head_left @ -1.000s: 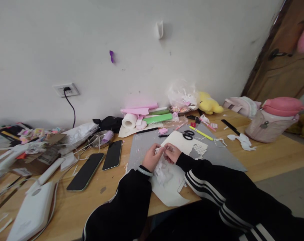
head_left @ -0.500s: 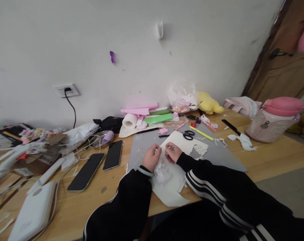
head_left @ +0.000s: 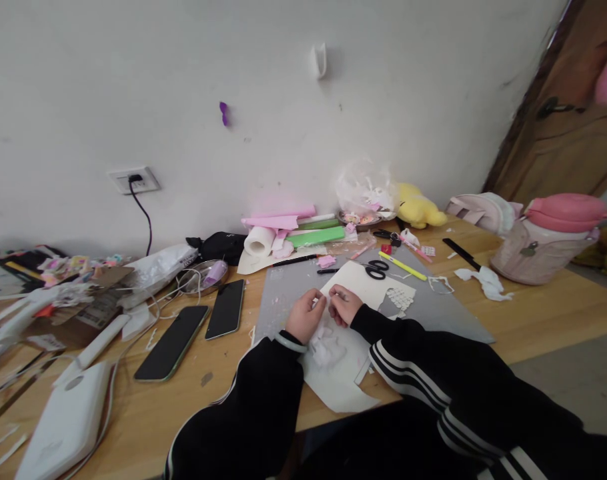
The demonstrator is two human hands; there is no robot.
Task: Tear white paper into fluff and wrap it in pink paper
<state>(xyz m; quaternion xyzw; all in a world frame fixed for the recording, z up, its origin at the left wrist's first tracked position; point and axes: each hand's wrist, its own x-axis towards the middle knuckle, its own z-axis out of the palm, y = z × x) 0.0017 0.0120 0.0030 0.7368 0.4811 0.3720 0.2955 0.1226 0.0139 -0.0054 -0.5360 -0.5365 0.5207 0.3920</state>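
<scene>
My left hand (head_left: pixel 306 315) and my right hand (head_left: pixel 344 306) are close together over a sheet of white paper (head_left: pixel 336 390). The left thumb and fingers are pinched; what they hold is too small to make out. My right fingers are curled in, and whatever is between them is hidden. Just below the hands lies a crumpled heap of thin, whitish, see-through material (head_left: pixel 327 347). To the right is a white lattice-like cut piece (head_left: pixel 399 299), and black-handled scissors (head_left: pixel 377 269) rest at the paper's upper edge.
A grey mat (head_left: pixel 283 293) lies under the paper. Left are two phones (head_left: pixel 172 343) and a white power bank (head_left: pixel 66 420) with cables. Behind stand paper rolls (head_left: pixel 258 241), a green strip (head_left: pixel 317 236) and a yellow plush toy (head_left: pixel 417 205). A yellow pen (head_left: pixel 402 265) and pink-lidded container (head_left: pixel 543 240) are right.
My two hands have come slightly nearer each other, the left moving a little to the right. Everything else on the table looks the same.
</scene>
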